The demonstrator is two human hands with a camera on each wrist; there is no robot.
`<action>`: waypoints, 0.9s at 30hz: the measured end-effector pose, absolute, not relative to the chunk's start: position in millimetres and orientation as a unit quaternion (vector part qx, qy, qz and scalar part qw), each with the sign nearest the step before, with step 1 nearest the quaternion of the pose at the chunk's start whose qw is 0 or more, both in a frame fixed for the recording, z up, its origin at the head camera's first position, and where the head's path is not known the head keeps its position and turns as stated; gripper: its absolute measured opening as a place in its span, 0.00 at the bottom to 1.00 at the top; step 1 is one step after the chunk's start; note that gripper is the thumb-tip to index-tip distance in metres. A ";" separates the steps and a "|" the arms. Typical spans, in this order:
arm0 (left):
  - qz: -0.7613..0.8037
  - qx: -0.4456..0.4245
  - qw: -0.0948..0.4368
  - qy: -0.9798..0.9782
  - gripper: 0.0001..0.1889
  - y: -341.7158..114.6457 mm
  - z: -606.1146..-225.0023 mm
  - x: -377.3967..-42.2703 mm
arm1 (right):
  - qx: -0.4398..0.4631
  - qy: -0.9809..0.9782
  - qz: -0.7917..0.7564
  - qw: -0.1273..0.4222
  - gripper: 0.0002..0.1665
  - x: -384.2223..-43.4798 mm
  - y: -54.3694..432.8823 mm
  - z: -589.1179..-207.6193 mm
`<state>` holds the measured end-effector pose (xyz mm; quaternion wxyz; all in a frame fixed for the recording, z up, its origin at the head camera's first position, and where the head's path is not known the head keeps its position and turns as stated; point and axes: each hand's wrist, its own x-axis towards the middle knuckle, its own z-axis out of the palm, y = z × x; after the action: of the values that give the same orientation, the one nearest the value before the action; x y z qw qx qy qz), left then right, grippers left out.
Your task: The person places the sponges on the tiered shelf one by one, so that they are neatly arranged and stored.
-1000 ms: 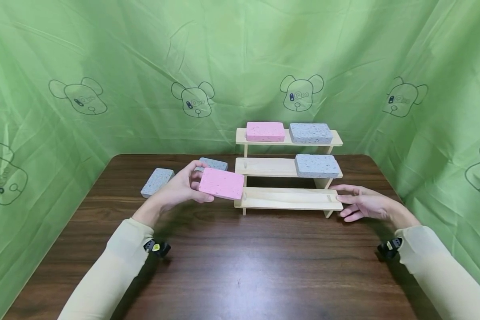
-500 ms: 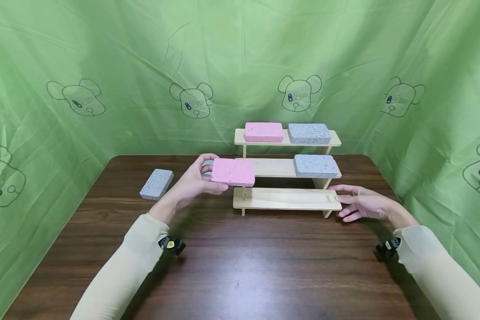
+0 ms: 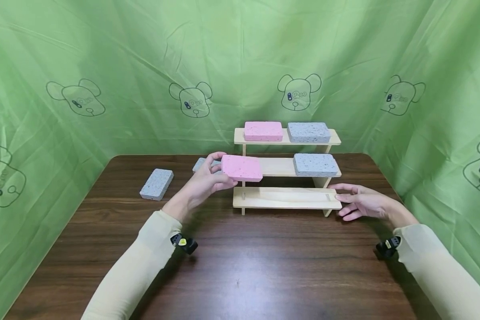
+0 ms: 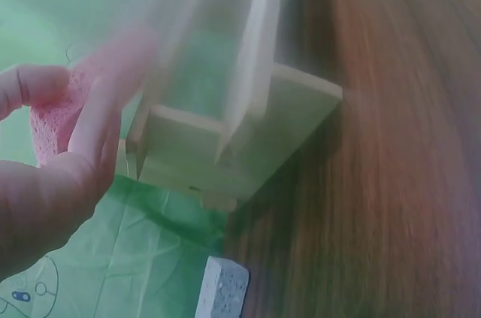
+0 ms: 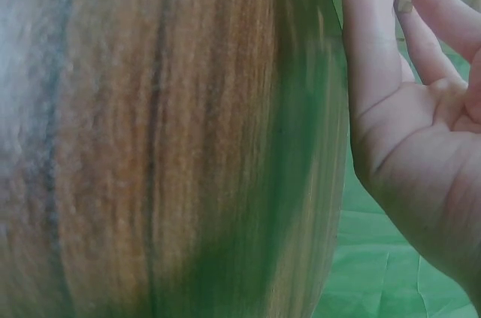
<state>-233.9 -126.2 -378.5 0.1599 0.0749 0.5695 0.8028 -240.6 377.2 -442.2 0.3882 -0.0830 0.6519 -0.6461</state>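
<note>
My left hand (image 3: pixel 208 178) grips a pink sponge (image 3: pixel 242 168) by its left edge, at the left end of the middle tier of a three-step wooden display rack (image 3: pixel 284 198). In the left wrist view the same sponge (image 4: pixel 56 122) sits between thumb and fingers, beside the rack's end; whether it touches the board cannot be seen. My right hand (image 3: pixel 362 203) pinches the right end of the lowest board. A pink sponge (image 3: pixel 263 131) and a blue-grey sponge (image 3: pixel 309 132) lie on the top tier. Another blue-grey sponge (image 3: pixel 315 164) lies on the middle tier's right half.
On the dark wood table (image 3: pixel 240 266), a blue-grey sponge (image 3: pixel 157 184) lies to the left. A second one (image 3: pixel 199 163), partly hidden behind my left hand, lies nearer the rack. A green curtain (image 3: pixel 144 89) hangs behind and at both sides.
My left hand has carried the pink sponge right and slightly up, from left of the rack to the middle tier's left end. The right hand has kept its place on the rack.
</note>
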 end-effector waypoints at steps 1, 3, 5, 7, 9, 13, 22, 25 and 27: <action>0.809 0.072 0.159 0.562 0.41 -124.6 -377.9 -235.1 | -0.083 0.652 -0.646 0.388 0.24 -240.8 377.1 -442.2; 0.821 0.070 0.160 0.544 0.41 -121.1 -375.7 -237.5 | -0.083 0.652 -0.645 0.389 0.24 -241.2 377.0 -442.3; 0.830 0.068 0.162 0.530 0.42 -117.1 -373.0 -239.3 | -0.084 0.655 -0.643 0.388 0.24 -241.4 376.9 -442.4; 0.836 0.067 0.165 0.519 0.42 -112.9 -369.9 -240.6 | -0.084 0.658 -0.641 0.387 0.23 -241.3 376.9 -442.5; 0.839 0.069 0.167 0.513 0.42 -108.3 -366.3 -241.5 | -0.083 0.660 -0.639 0.385 0.23 -241.0 376.8 -442.6; 0.836 0.072 0.171 0.516 0.43 -100.1 -360.7 -243.7 | -0.082 0.661 -0.639 0.384 0.23 -240.7 376.8 -442.8; 0.830 0.062 0.187 0.522 0.42 -92.5 -362.3 -248.2 | -0.083 0.658 -0.642 0.386 0.22 -240.0 376.3 -442.8; 0.824 0.058 0.188 0.531 0.43 -91.4 -364.4 -249.3 | -0.083 0.656 -0.644 0.385 0.23 -240.0 376.7 -442.5; 0.822 0.056 0.189 0.534 0.43 -91.0 -365.2 -249.8 | -0.083 0.654 -0.645 0.387 0.23 -239.9 376.6 -442.4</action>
<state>-249.8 -91.0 -365.2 0.1893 0.0559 0.5341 0.8221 -239.9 376.6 -442.4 0.3867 -0.0828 0.6539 -0.6451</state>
